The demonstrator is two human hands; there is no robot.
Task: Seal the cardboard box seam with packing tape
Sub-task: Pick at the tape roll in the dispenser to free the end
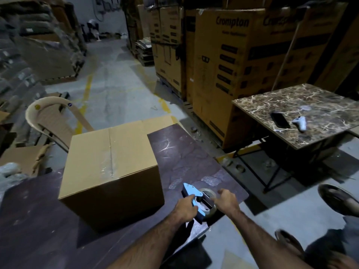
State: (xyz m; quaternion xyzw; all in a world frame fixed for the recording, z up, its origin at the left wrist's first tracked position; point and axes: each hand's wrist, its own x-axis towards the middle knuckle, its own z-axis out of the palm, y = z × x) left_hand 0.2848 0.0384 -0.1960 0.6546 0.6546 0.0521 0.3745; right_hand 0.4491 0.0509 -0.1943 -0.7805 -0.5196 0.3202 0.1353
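Head view shows your left hand [186,208] gripping the blue tape dispenser [196,199], your right hand [226,199] pinching at its roll (finding the tape end, probably). Next, carry it left to the cardboard box [110,164] seam [111,152].

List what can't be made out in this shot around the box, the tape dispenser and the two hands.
- Cardboard box, head view: far and left sides face away; whether the top seam's tape runs its full length is lost in glare.
- Tape roll: partly covered by the blue dispenser and right hand; loose end unseen.
- Left hand: fingers wrap the handle, hidden.
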